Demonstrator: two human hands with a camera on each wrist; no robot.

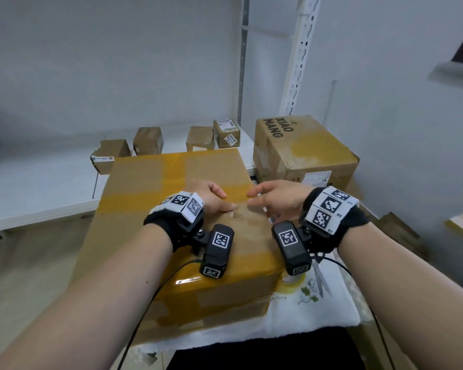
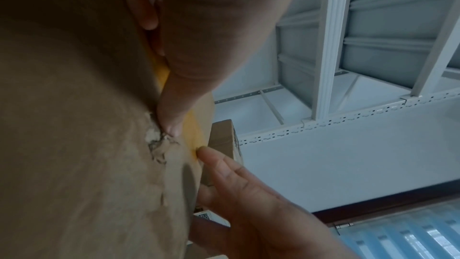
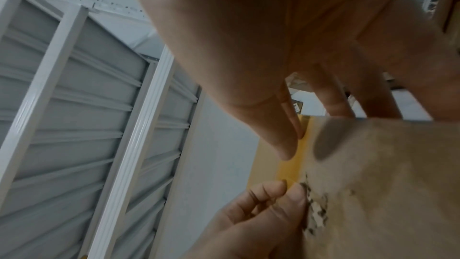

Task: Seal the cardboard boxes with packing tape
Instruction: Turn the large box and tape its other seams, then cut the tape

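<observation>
**Both hands on a taped-up box with a torn patch on top**

So the big cardboard box [image 1: 177, 209] sits right in front of the person on a white padded cloth [image 1: 313, 311] over the table. It's pretty beat up: wide yellowish-brown packing tape [image 1: 134, 198] runs across the lid and down the near face, glossy at the near edge. Mid-lid there's a small torn patch [image 1: 236, 212] where the paper surface is ripped and flaky, which shows up much better from the wrists.

Hard-to-see stuff: a tape roll [image 1: 292, 285] is mostly hidden behind the box corner and the right wrist camera. Scissors [image 1: 320, 276] lie on the cloth, handles tucked under the wrist. Both wrist views are blurry up close.

The grip: left hand [image 1: 211, 196] rests on the lid, thumb tip pressing right at the torn patch, other fingers loosely curled, holding nothing that I can see. Right hand [image 1: 275, 200] hovers flat with fingers straight and spread, fingertips touching the lid just beside the tear.

Behind: a box printed XIAO MANG [image 1: 302, 150] and several small parcels [image 1: 147, 140] on a white shelf [image 1: 38, 182].
</observation>
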